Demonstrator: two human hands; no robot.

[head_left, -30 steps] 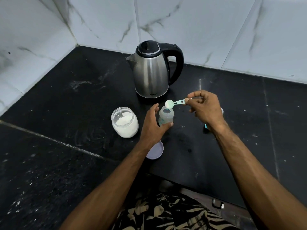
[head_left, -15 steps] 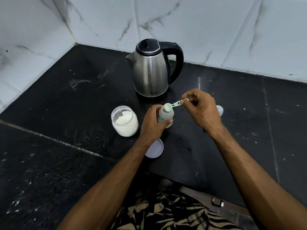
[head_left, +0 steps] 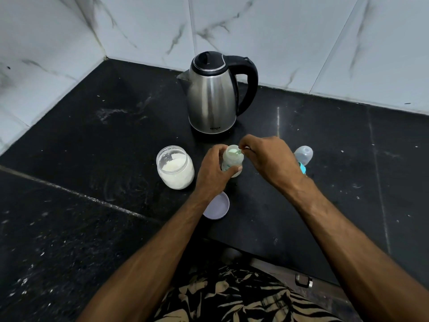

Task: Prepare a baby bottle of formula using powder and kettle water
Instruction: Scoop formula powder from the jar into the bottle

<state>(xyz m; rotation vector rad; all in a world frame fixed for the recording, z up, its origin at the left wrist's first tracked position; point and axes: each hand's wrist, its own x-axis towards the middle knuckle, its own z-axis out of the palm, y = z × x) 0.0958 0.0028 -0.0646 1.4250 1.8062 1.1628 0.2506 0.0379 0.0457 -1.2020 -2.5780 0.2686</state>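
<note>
Two bare forearms reach forward from the bottom of the view over a black stone bench set into a corner of white marbled wall tiles. At the back of the bench stands a stainless steel electric kettle with a black lid and a black handle on its right side. Near the middle left sits an open glass jar of white formula powder. Its lilac lid lies flat on the bench, partly under the left wrist. Just right of the jar stands the small clear baby bottle, upright and open at the top. The left hand wraps around the bottle's side, fingers behind and thumb across the front. The right hand, knuckles up and wrist bent down, pinches the handle of a pale green measuring scoop, whose bowl rests at the bottle's mouth. To the right, beside the right hand, lies the clear bottle cap with a teal ring, partly hidden.
</note>
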